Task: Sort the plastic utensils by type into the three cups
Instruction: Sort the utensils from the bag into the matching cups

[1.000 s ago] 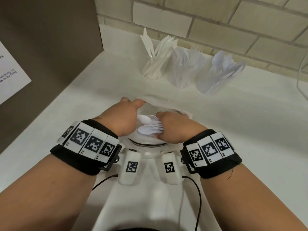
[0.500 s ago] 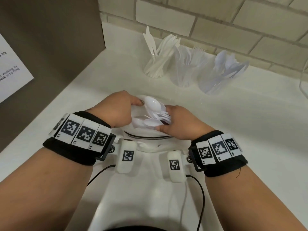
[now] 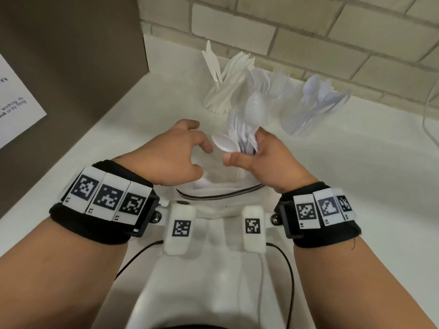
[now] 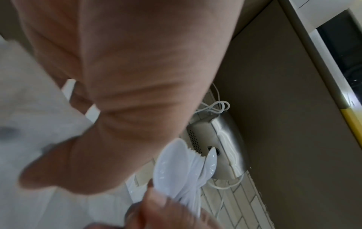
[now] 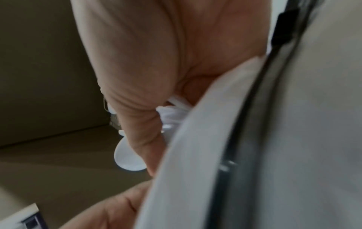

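Note:
My right hand [image 3: 245, 148] grips a bundle of white plastic utensils [image 3: 255, 110], mostly spoons, with the bowls pointing up and away from me. The same bundle [image 4: 176, 167] shows in the left wrist view, and one spoon bowl [image 5: 127, 158] sticks out past my right hand [image 5: 149, 139] in the right wrist view. My left hand [image 3: 190, 150] hovers just left of the bundle with loosely curled fingers and holds nothing. Three clear cups stand at the back: knives in the left cup [image 3: 221, 100], forks in the middle cup [image 3: 275, 91], spoons in the tilted right cup [image 3: 308, 115].
A white pouch [image 3: 213, 184] with a dark zipper line opens below my hands. The white counter [image 3: 142, 103] meets a brown side wall with a paper sign [image 3: 16, 103] on the left. A white cable [image 3: 427, 115] hangs at the right, and a silver appliance [image 4: 221, 147] stands further off.
My right hand lifted the utensil bundle out of the pouch and tipped it upright toward the cups. My left hand came off the bundle and drew slightly left.

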Motion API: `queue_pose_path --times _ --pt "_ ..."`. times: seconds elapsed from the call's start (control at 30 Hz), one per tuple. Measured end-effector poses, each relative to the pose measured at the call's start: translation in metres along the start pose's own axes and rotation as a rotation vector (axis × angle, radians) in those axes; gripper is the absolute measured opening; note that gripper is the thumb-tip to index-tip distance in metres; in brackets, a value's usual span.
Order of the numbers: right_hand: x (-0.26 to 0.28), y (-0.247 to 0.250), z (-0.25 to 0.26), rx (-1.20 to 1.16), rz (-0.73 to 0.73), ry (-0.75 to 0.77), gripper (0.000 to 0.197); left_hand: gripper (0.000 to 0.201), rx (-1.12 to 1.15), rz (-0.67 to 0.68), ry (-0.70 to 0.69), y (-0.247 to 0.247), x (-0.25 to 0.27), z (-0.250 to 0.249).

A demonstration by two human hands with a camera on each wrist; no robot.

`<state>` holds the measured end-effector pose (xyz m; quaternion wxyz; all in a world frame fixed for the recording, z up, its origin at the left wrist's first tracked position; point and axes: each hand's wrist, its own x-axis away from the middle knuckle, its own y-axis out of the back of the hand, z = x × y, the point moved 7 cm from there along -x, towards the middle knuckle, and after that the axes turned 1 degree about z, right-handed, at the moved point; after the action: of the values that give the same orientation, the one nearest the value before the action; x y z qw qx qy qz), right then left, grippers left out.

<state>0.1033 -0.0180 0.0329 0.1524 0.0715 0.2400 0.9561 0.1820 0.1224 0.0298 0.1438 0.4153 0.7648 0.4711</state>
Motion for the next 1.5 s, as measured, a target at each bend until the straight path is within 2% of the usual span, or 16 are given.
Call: queue_pose_path --times 0.07,0.17,0.23,0.33,0.43,0.5,0.57,0.63,0.67,0.8,0.93,1.03,1.13,1.23,1.43,1.5 --pt "-0.001 0.008 0.010 -0.110 -0.030 0.021 0.052 0.053 0.134 -0.137 -0.071 0.009 0.002 -0.009" --pt "-0.004 0.023 0.030 -0.429 -0.108 0.079 0.036 0.041 0.501 -0.413 -0.140 0.023 0.008 -0.018" --pt "-0.007 0.033 0.044 -0.598 -0.173 0.128 0.029 0.033 0.745 -0.432 -0.124 0.019 0.006 -0.020" --pt "-0.012 0.045 0.067 -0.653 -0.272 0.224 0.019 0.041 1.253 -0.229 0.056 -0.004 -0.004 -0.019" --pt "-0.015 0.050 0.092 -0.752 -0.303 0.300 0.022 0.062 1.469 0.055 0.225 -0.024 -0.012 -0.027" --pt "-0.017 0.048 0.103 -0.789 -0.305 0.328 0.024 0.069 1.630 0.211 0.293 -0.029 -0.015 -0.034" --pt "-0.017 0.041 0.106 -0.785 -0.316 0.335 0.028 0.066 1.818 0.337 0.300 -0.029 -0.016 -0.043" --pt "-0.017 0.031 0.102 -0.733 -0.326 0.314 0.034 0.052 1.963 0.372 0.229 -0.019 -0.017 -0.052" --pt "-0.018 0.025 0.097 -0.699 -0.326 0.294 0.039 0.044 1.985 0.335 0.211 -0.015 -0.019 -0.052" --pt "-0.018 0.004 0.078 -0.549 -0.360 0.203 0.060 0.046 2.023 0.234 0.207 -0.013 -0.026 -0.045" --pt "-0.022 0.005 0.060 -0.579 -0.402 0.142 0.037 0.039 1.884 0.311 0.298 -0.024 -0.022 -0.042" --pt "-0.020 0.007 0.060 -0.563 -0.427 0.160 0.033 0.038 1.904 0.358 0.259 -0.022 -0.019 -0.049" --pt "-0.020 0.005 0.060 -0.612 -0.427 0.158 0.031 0.039 1.956 0.259 0.235 -0.015 -0.024 -0.047" --pt "-0.023 0.004 0.059 -0.580 -0.392 0.164 0.025 0.041 1.957 0.176 0.271 -0.012 -0.026 -0.041" --pt "-0.024 -0.004 0.052 -0.625 -0.317 0.077 0.012 0.047 1.974 0.153 0.377 -0.014 -0.019 -0.039" --pt "-0.024 -0.002 0.054 -0.693 -0.321 0.066 0.011 0.054 1.978 0.206 0.416 -0.019 -0.017 -0.040"
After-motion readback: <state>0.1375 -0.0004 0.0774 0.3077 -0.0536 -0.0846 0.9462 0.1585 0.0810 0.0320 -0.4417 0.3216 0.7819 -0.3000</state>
